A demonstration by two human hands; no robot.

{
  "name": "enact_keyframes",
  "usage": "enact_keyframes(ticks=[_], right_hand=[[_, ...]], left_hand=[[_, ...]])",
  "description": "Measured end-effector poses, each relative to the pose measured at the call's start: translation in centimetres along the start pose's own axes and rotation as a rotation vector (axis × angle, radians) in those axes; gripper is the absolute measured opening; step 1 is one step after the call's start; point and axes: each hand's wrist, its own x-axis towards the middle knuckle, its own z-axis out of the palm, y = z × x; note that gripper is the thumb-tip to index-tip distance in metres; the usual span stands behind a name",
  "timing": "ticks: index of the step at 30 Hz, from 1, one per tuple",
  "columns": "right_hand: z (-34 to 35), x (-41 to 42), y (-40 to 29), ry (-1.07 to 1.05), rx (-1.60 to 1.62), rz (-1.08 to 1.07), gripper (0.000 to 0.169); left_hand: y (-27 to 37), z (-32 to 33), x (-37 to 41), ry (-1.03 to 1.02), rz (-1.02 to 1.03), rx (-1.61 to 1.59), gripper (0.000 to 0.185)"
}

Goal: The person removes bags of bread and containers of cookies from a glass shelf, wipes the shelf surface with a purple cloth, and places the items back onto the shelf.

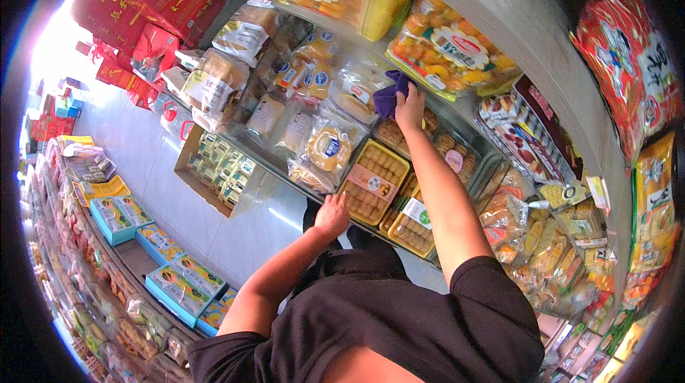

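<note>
My right hand (410,107) grips a bunched purple cloth (389,95), reaching over the shelf towards its back. Below that hand lie clear trays of biscuits, one with a yellow rim (375,174) and a pink label band. At the shelf's front edge rests my left hand (333,216), beside the yellow-rimmed tray; its fingers look bent over the edge and I see nothing held in them. Close to it lies a round packaged cake (328,150) in clear wrap. Large bags of small bread rolls (455,51) stand just beyond the cloth.
Wrapped bread loaves (214,81) are stacked left along the shelf. An open cardboard box (222,171) of small packets sits low beside it. Across the tiled floor (230,244), blue boxes (182,286) line another display. Packaged breads (551,249) fill the right side, under a wooden upper shelf (546,46).
</note>
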Motion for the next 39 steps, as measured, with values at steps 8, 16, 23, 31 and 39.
enact_keyframes(ticks=[8,16,23,31,39], right_hand=[[4.5,2.4,0.3,-0.051,-0.381,-0.081,0.055],[6.2,-11.3,-1.9,-0.125,-0.139,-0.086,0.057],[6.1,-27.8,-1.0,-0.536,-0.083,-0.181,0.057],[-5.4,-15.6,2.9,-0.846,0.603,0.119,0.040],[-12.2,-4.7,17.1,-0.027,-0.749,-0.189,0.058]], left_hand=[[-3.4,0.0,-2.3,0.035,0.292,-0.106,0.035],[-6.5,-3.9,-2.7,0.026,0.041,-0.376,0.031],[-5.7,-5.5,-1.0,0.331,-0.051,-0.490,0.022],[-0.9,-6.4,4.8,0.383,0.193,-0.422,0.032],[9.0,-0.3,16.4,0.393,0.407,-0.392,0.046]])
